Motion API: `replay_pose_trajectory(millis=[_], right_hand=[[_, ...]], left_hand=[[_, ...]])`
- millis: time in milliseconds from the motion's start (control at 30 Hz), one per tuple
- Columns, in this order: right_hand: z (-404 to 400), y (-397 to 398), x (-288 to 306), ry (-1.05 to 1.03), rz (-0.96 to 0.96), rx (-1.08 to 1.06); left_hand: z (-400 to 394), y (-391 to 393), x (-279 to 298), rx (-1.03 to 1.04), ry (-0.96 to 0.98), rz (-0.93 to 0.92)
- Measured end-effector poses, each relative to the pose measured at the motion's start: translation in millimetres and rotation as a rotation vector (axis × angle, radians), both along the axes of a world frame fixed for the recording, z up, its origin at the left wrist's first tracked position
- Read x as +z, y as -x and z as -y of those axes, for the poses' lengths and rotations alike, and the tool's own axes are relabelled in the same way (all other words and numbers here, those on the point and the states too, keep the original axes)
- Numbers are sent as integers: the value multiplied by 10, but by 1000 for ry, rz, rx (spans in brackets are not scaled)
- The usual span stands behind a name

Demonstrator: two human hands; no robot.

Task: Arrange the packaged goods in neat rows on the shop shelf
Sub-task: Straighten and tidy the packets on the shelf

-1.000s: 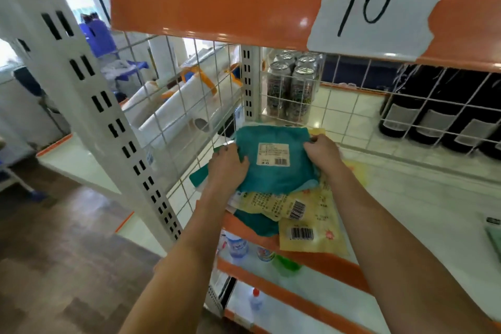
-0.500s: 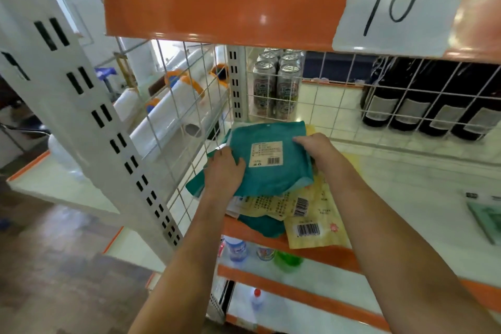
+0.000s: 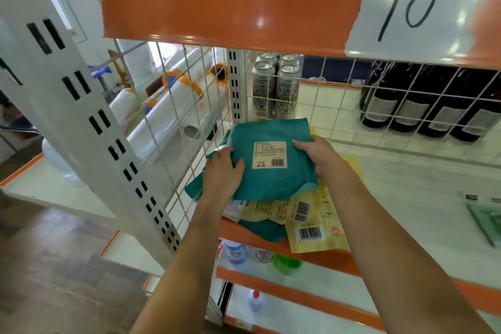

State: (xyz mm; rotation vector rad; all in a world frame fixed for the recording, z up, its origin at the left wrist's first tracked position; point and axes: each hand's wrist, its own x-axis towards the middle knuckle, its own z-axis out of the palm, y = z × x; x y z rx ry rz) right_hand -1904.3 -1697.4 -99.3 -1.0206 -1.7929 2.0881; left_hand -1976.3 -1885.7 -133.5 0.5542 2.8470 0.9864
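The left hand [image 3: 222,171] lies on the left side of a teal packet [image 3: 273,160], fingers curled over its edge and gripping it. The right hand [image 3: 315,153] grips the packet's right side, thumb on top beside the white barcode label [image 3: 269,154]. The teal packet sits at the left end of the shelf [image 3: 406,198], near the front edge, on top of a loose pile: yellow packets [image 3: 311,222] with barcodes stick out under it toward the front, one overhanging the orange front edge, and another teal packet [image 3: 261,229] shows below them. Just behind the pile, beyond the wire back panel [image 3: 339,106], stand drink cans [image 3: 275,87]. Further along that panel toward the right stand dark bottles [image 3: 428,106]. At the shelf's right edge lies a greenish packet [image 3: 485,219], well apart from the pile. On the orange shelf edge above hangs a paper sign [image 3: 412,11] reading 10. Left of the wire side panel lie white rolls [image 3: 168,114].
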Motion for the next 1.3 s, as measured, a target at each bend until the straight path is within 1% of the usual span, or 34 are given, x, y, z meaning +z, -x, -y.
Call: replay_pose_trajectory(millis=[133, 267, 367, 567, 667, 767, 900, 1033, 1133, 1300], right_hand=[[-3, -84, 6, -10, -48, -33], [14, -241, -1, -2, -88, -130], [66, -391, 11, 8, -126, -210], [198, -797, 12, 4, -196, -390], [244, -1051, -59, 17, -208, -490], [290, -1307, -123, 26, -226, -575], [311, -1660, -166, 23, -225, -677], [304, -2047, -171, 25, -246, -746], [255, -2350, -194, 47, -291, -803], [217, -2942, -203, 50, -236, -943]], left_hand=[[50, -31, 27, -62, -61, 11], [107, -57, 108, -144, -124, 16], [155, -55, 144, -166, -168, 33], [130, -31, 4, -250, -130, 4], [133, -133, 87, -334, -184, -13], [93, -243, 128, -375, -147, -38], [-65, -468, 166, -505, -160, -48], [-252, -737, 202, -565, -99, 25], [-401, -956, 209, -656, -84, 89], [-699, -1407, 230, -753, -48, -15]])
